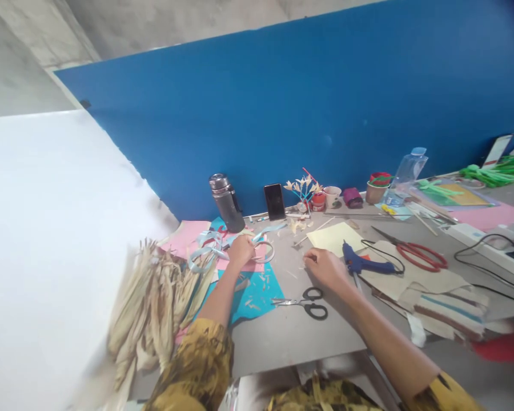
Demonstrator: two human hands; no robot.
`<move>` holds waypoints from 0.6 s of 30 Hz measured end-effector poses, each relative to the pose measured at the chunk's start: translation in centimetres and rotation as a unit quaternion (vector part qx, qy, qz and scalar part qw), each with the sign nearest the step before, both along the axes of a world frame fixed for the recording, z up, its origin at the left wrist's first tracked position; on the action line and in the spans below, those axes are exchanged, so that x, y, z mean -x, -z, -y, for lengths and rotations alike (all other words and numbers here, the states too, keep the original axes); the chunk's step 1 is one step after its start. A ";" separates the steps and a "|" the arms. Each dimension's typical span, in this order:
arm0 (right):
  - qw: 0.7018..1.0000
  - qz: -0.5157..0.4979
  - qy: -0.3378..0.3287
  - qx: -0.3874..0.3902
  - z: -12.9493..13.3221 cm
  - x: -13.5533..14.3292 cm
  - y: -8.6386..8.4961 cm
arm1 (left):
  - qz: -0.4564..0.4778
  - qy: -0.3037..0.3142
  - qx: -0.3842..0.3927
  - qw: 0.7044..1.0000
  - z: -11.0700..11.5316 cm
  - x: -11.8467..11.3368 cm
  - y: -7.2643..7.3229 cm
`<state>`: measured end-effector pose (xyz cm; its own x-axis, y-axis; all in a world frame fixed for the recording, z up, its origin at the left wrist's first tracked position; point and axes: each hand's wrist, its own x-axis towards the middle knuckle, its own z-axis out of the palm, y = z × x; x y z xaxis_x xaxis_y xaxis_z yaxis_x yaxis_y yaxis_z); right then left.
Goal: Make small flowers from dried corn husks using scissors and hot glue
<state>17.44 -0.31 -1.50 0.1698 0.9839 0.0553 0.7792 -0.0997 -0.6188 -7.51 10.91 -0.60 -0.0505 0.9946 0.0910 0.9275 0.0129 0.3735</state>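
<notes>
My left hand is closed, knuckles up, over pink and blue sheets at the left of the table. Loops of light blue ribbon lie beside it, and a pale ring like a tape roll is at its right. What its fingers hold is hidden. My right hand is curled with thumb and fingertips together above the grey tabletop; anything in the pinch is too small to name. Black-handled scissors lie between my forearms. A blue glue gun rests just right of my right hand.
Dried husks are heaped at the left. A thermos, a phone, pale flowers and a paper cup stand along the blue partition. Red-handled shears and a power strip lie at the right.
</notes>
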 end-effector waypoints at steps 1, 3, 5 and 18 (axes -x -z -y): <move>1.000 0.004 -0.001 0.000 0.0 0.0 0.1 | -0.005 -0.010 -0.007 1.000 -0.1 0.2 -0.1; 1.000 0.011 -0.001 0.002 -0.1 0.1 0.4 | -0.014 -0.035 -0.029 0.999 -0.1 0.5 -0.4; 1.000 0.017 0.002 0.007 -0.1 0.1 0.5 | -0.020 -0.058 -0.058 0.996 0.3 0.7 -0.8; 0.997 0.069 0.004 0.035 -0.5 0.6 1.2 | -0.033 -0.019 -0.006 0.999 -0.2 2.0 -0.7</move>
<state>16.80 0.17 -2.74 0.1737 0.9848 0.0091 0.8552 -0.1463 -0.4971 -9.50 11.14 0.06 -0.0808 0.9909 0.1074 0.9492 0.0436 0.3117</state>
